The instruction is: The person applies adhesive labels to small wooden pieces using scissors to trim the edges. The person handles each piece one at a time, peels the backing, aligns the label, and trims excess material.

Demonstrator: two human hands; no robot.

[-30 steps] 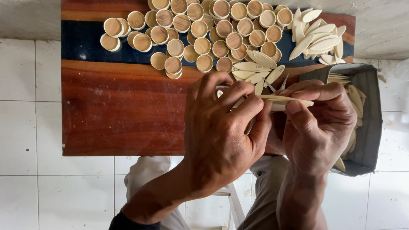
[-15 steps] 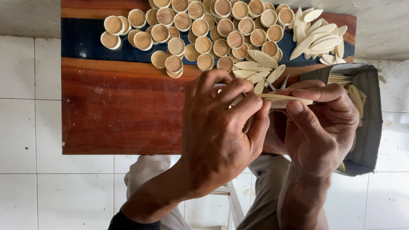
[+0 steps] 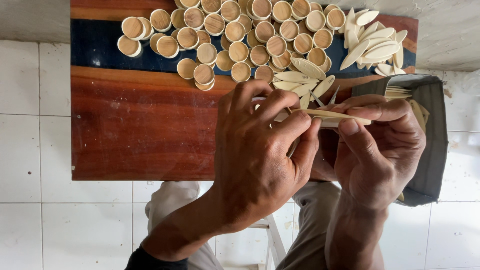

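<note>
My left hand (image 3: 260,150) and my right hand (image 3: 380,155) meet over the right part of a red-brown wooden table (image 3: 140,130). Both pinch the same thin, pale, leaf-shaped wooden piece (image 3: 345,117), held edge-on and level. My left thumb and fingers close on its left end, and my right thumb and forefinger clamp its right half. Two thin metal tips (image 3: 325,96) poke up just behind the fingers. What carries them is hidden by my hands.
A heap of round wooden discs (image 3: 235,30) lies across the table's dark blue stripe (image 3: 95,47). Loose leaf-shaped pieces (image 3: 372,42) pile at the far right and near the middle (image 3: 300,75). A grey bag (image 3: 430,135) with more pieces sits right. White floor tiles (image 3: 35,150) surround the table.
My right fingers have shifted slightly along the pale piece. Both hands stay in the same spot.
</note>
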